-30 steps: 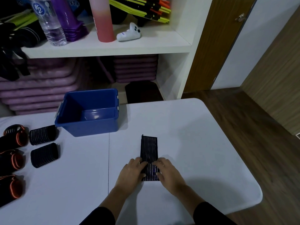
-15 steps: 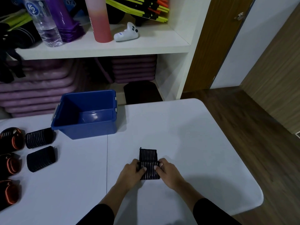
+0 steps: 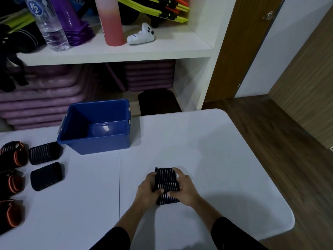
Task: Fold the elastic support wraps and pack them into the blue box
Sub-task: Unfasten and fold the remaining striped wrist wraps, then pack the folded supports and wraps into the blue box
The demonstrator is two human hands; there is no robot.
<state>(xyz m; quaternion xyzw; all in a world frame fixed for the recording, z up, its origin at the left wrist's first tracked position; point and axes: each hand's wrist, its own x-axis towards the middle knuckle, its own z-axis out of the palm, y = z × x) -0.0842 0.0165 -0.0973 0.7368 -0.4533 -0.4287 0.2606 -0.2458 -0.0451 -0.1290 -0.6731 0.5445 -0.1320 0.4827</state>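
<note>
A: Layout?
B: The worktop (image 3: 207,150) carries everything. The box (image 3: 97,144) sits back left, mouth up for an easy drop-in. No wrap packed that I can see.
A: Queue?
B: Two ribbed wraps (image 3: 44,155) lie just beside the box, with orange-trimmed wraps (image 3: 12,154) at the left edge. Probably staged there to be within reach of the box.
A: Current piece?
B: The wrap (image 3: 166,184) is low on the worktop, front centre, well apart from the box. It's doubled over, with a crease line across it.
A: Grips?
B: The left grip (image 3: 146,192) and right grip (image 3: 183,188) both clasp the wrap, one per side. Fingers curl on its edges, thumbs on top.
A: Why both?
B: My read is that elastic springs back, so the thumbs pin the fold. Folding is nearly done, packing not begun.
</note>
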